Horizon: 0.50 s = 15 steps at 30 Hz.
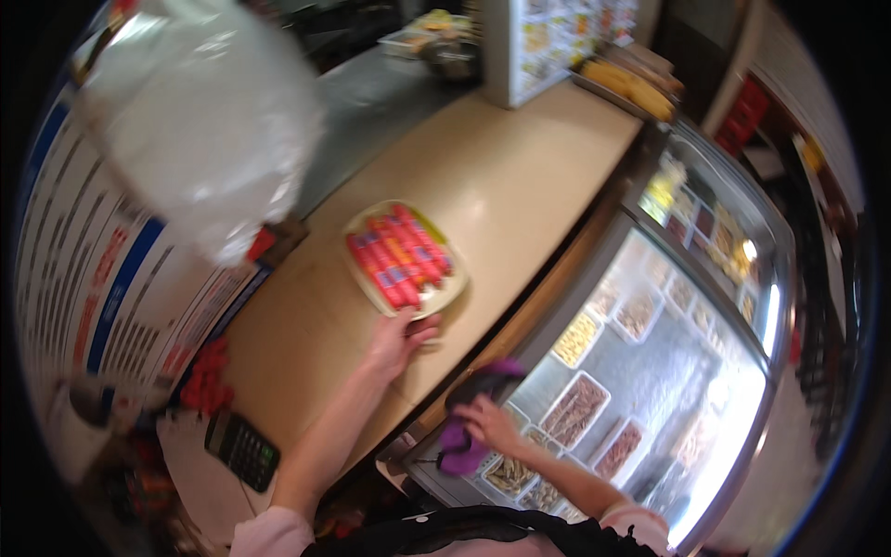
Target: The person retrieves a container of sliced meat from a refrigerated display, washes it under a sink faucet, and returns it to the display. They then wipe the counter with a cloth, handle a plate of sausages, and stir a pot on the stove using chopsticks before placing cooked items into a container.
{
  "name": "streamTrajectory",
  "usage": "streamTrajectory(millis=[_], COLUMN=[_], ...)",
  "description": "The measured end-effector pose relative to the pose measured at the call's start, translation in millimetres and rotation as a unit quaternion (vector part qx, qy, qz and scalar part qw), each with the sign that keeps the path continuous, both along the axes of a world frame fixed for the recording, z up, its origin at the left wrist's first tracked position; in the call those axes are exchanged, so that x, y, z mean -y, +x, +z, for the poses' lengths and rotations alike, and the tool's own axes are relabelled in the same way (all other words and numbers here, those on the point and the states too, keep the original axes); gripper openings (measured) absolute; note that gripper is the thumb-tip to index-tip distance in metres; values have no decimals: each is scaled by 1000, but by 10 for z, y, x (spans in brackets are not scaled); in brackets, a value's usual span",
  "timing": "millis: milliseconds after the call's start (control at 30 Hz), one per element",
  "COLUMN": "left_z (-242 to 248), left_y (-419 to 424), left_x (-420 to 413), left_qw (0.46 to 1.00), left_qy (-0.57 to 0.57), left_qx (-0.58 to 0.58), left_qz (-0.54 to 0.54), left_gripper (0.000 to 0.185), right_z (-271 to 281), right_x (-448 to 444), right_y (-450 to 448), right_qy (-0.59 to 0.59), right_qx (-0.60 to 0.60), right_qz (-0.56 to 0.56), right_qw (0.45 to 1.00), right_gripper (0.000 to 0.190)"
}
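Observation:
My left hand [398,346] grips the near rim of a pale square-cornered plate [445,301], thumb on top. On the plate lie several sausage-like sticks in red wrappers [397,254], side by side. The plate is at the beige counter; whether it rests on it or is held just above, I cannot tell. Lower right, my right hand [491,425] is at a crumpled purple and black cloth-like item [463,445] on the edge of the glass display case. Blur hides whether its fingers grip the item or only touch it.
A lit glass display case [668,390] with trays of food borders the beige counter [334,376] on the right. A black calculator [242,449] lies lower left. A clear plastic bag [202,125] hangs upper left before a printed board [90,278]. A tray of yellow food [626,87] stands at the far end.

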<state>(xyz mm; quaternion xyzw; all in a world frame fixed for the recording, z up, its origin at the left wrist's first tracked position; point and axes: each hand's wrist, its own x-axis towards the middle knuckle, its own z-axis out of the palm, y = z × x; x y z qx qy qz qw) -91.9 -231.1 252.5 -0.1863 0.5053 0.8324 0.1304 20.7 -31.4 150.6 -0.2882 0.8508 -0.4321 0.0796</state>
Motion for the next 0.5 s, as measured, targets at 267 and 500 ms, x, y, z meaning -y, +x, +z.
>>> streamTrajectory(millis=[267,500], left_z=[347,365], left_y=[803,2734], left_x=[39,1722], left_qw=[999,835], left_qy=[23,-396], left_qx=[-8,-159], left_qz=[32,348], left_gripper=[61,20], right_z=[1381,1666], right_x=[373,1970], right_y=[-32,-628], right_qy=[-348,-154], right_qx=[411,-33], right_qz=[-99,109], right_qw=[837,981], right_gripper=[21,25])
